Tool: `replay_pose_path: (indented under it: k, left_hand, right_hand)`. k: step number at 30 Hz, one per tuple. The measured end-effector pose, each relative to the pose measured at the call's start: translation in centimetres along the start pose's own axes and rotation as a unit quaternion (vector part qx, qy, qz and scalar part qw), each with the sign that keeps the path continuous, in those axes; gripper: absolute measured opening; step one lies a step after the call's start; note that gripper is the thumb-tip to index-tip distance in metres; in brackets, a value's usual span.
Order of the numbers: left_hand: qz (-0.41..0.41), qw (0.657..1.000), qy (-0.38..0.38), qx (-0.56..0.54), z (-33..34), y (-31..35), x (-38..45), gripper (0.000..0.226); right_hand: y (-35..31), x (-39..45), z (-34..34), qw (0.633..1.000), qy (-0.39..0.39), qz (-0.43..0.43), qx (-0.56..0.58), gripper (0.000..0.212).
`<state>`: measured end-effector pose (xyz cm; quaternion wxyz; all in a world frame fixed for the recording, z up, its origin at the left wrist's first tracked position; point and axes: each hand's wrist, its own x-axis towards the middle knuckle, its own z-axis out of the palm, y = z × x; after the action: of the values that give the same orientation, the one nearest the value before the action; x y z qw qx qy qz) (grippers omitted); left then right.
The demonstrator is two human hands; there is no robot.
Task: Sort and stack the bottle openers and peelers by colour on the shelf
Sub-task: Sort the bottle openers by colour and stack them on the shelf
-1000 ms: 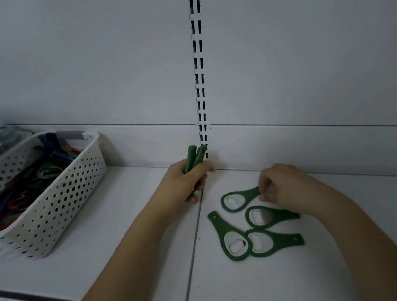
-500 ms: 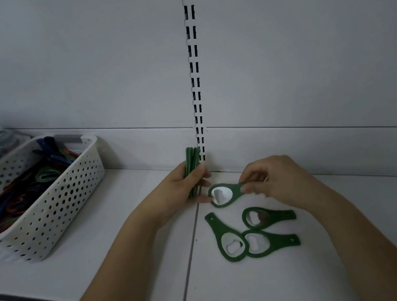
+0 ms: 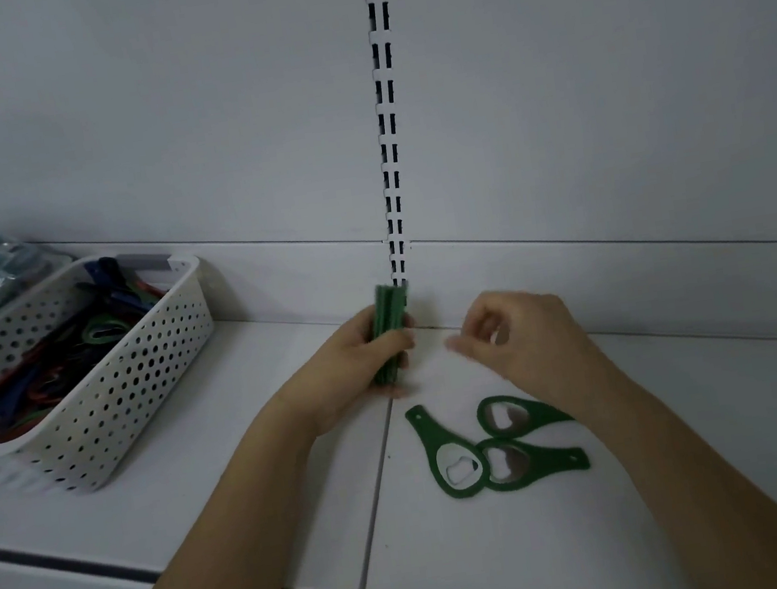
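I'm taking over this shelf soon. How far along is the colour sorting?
Early. The left hand grips a green stack; the right hand looks empty beside it. Three green openers lie loose on the shelf, and the basket holds many mixed-colour pieces.

**Green openers: one held stack, three loose**

Stack of green openers (image 3: pixel 389 331): upright on edge, gripped in left hand (image 3: pixel 354 364), just in front of the slotted upright (image 3: pixel 388 144). Three loose green openers (image 3: pixel 498 448) lie flat on the shelf (image 3: pixel 462 548), nearer than and right of the upright's foot; two overlap at their ring ends.
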<state>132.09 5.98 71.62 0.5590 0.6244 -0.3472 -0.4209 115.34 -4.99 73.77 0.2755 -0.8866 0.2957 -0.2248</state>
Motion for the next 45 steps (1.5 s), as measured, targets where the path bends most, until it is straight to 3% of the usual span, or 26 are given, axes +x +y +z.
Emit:
replay_pose_path:
  k: [3,5,8,11,13,15,17,19,22,25,27,28,31,33,35,38,42,45]
  left_hand:
    - [-0.007,0.996,0.045,-0.075,-0.5,0.1,0.4,0.013]
    - [0.002,0.994,0.045,-0.101,-0.5,0.1,0.2,0.018]
    - [0.001,0.99,0.063,-0.127,-0.7,0.1,0.2,0.025]
    - [-0.019,0.972,0.052,-0.226,-0.5,0.3,0.2,0.016]
    - [-0.02,0.968,0.046,-0.247,-0.4,0.4,0.2,0.009]
    - [-0.015,0.968,0.025,-0.248,-0.1,0.3,0.1,0.016]
    - [-0.018,0.966,-0.031,-0.255,0.3,0.3,-0.2,0.026]
    - [-0.025,0.966,-0.093,-0.239,0.8,0.1,-0.5,0.036]
    - [-0.025,0.969,-0.165,-0.184,1.5,-0.3,-0.6,0.045]
    - [-0.012,0.986,-0.123,-0.108,2.0,-0.3,-0.5,0.039]
    - [-0.02,0.994,-0.062,-0.085,1.9,-0.5,0.0,0.027]
    - [-0.025,0.995,-0.041,-0.087,1.8,-0.7,0.1,0.022]
    - [-0.037,0.995,-0.014,-0.091,1.6,-1.0,0.3,0.013]
    - [-0.034,0.993,-0.028,-0.106,1.8,-0.9,0.1,0.011]
    - [-0.03,0.993,-0.041,-0.104,1.9,-0.6,0.0,0.015]
    - [-0.023,0.998,-0.046,-0.047,2.1,-0.5,-0.3,0.04]
    - [-0.02,0.998,-0.062,-0.027,2.4,-0.4,-0.5,0.042]
    - [-0.015,0.996,-0.077,-0.044,2.4,-0.4,-0.5,0.041]
  right_hand:
    - [-1.1,-1.6,1.2,0.967,-0.196,0.004,-0.16,0.046]
    - [-1.7,-2.3,2.4,0.952,-0.228,-0.028,-0.203,0.051]
    - [-2.1,-2.4,2.8,0.955,-0.257,-0.029,-0.147,0.042]
    - [-2.0,-2.1,1.4,0.956,-0.292,0.005,-0.037,0.027]
    - [-1.7,-1.5,0.0,0.964,-0.266,0.002,-0.004,0.014]
    - [-0.8,-0.5,-1.6,0.981,-0.169,0.016,0.096,0.004]
    - [-0.1,0.1,-2.6,0.972,-0.092,0.027,0.215,0.004]
    - [0.2,0.3,-2.4,0.958,-0.078,0.017,0.275,0.007]
    - [0.1,0.3,-0.8,0.975,-0.007,-0.019,0.222,0.011]
    - [0.1,0.3,-0.4,0.99,0.08,-0.068,0.098,0.025]
    - [0.3,0.1,-1.3,0.994,0.07,-0.071,0.036,0.023]
    - [0.5,-0.1,-2.0,0.998,0.029,-0.056,-0.012,0.021]
    - [2.4,-1.3,-3.8,0.965,-0.199,0.016,-0.168,0.033]
    - [3.8,-2.2,-4.3,0.94,-0.267,0.045,-0.208,0.041]
    - [4.9,-2.5,-4.4,0.941,-0.262,0.05,-0.208,0.036]
    - [5.3,-2.6,-4.6,0.953,-0.245,0.046,-0.169,0.027]
    - [3.9,-2.1,-5.3,0.987,-0.155,0.035,-0.031,0.017]
    - [2.3,-0.7,-6.0,0.998,-0.062,-0.027,-0.013,0.009]
